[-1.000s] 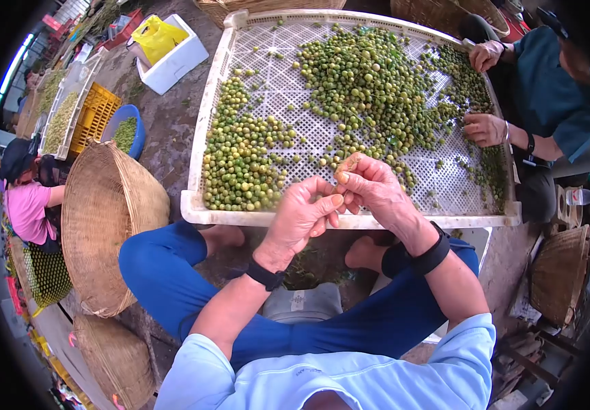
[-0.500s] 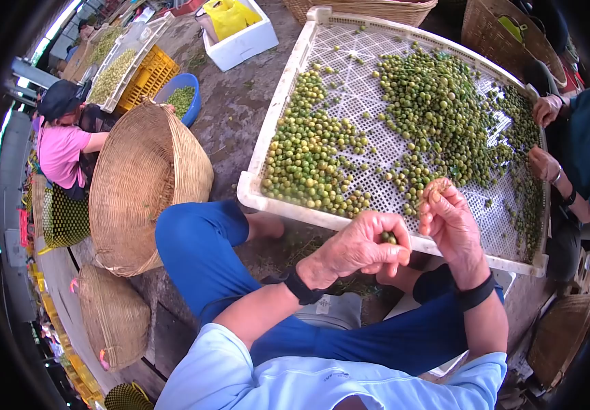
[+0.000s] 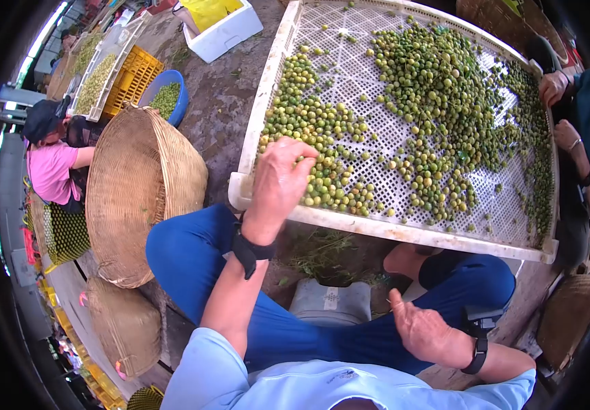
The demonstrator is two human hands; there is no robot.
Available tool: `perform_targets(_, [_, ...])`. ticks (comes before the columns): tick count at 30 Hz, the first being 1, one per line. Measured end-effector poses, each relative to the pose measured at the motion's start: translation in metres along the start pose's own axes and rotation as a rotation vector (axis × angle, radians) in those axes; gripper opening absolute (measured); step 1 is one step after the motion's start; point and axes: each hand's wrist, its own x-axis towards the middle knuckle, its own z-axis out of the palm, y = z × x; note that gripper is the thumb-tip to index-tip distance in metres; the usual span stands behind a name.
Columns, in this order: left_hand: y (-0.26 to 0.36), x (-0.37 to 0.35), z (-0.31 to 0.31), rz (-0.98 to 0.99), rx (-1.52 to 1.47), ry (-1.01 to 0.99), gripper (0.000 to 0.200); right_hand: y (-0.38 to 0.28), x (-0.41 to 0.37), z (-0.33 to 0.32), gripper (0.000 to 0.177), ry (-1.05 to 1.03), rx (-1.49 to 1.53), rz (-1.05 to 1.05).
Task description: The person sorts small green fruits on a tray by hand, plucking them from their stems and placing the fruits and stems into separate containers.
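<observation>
Over the left pile of small round green-yellow fruits [image 3: 339, 184], my left hand [image 3: 280, 174] reaches across the tray's near edge. Its fingers are curled, and whatever they hold is hidden beneath them. The white perforated tray [image 3: 370, 232] bears this pile and a larger heap of greener fruits [image 3: 438, 82] to the right. Low above my right thigh, my right hand [image 3: 431, 331] is loosely closed with one digit pointing up. I cannot make out anything inside it. Both wrists wear black straps.
A large wicker basket [image 3: 128, 198] stands left of my knee. Beyond it are a blue basin [image 3: 180, 102], a yellow crate [image 3: 131, 78] and a person in pink [image 3: 52, 171]. Another person's hands [image 3: 556, 87] rest at the tray's right edge. A grey stool [image 3: 329, 301] sits between my legs.
My left hand, which held green fruit before my lap, has moved forward and left over the pile. My right hand has dropped from the tray's edge to my thigh.
</observation>
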Motion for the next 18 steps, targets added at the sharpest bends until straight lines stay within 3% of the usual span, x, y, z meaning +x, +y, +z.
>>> perform_targets(2, [0.012, 0.005, 0.006, -0.131, -0.038, -0.155, 0.011, -0.002, -0.002, -0.002, 0.033, 0.007, -0.061, 0.152])
perform_targets(4, [0.012, 0.011, 0.019, -0.076, -0.048, -0.148, 0.007, -0.012, -0.009, -0.015, 0.022, 0.065, 0.018, 0.197])
perform_targets(7, [0.015, 0.017, 0.034, -0.076, 0.099, -0.135, 0.010, -0.037, -0.022, -0.024, 0.017, 0.319, 0.093, 0.527])
perform_targets(8, [0.015, 0.016, 0.037, -0.075, 0.097, -0.140, 0.010, -0.048, -0.027, -0.024, 0.017, 0.318, 0.096, 0.532])
perform_targets(11, [0.013, 0.015, 0.053, -0.140, 0.299, -0.210, 0.018, -0.070, -0.045, -0.011, 0.021, 0.425, 0.424, 0.369])
perform_targets(12, [0.011, 0.016, 0.058, -0.128, 0.280, -0.217, 0.018, -0.073, -0.050, -0.001, 0.017, 0.448, 0.590, 0.407])
perform_targets(15, [0.018, 0.017, 0.071, -0.098, 0.428, -0.274, 0.017, -0.058, -0.041, 0.007, 0.013, 0.661, 0.615, 0.305])
perform_targets(18, [0.011, 0.020, 0.070, -0.120, 0.466, -0.261, 0.011, -0.039, 0.008, -0.002, 0.015, 0.548, 0.850, 0.082])
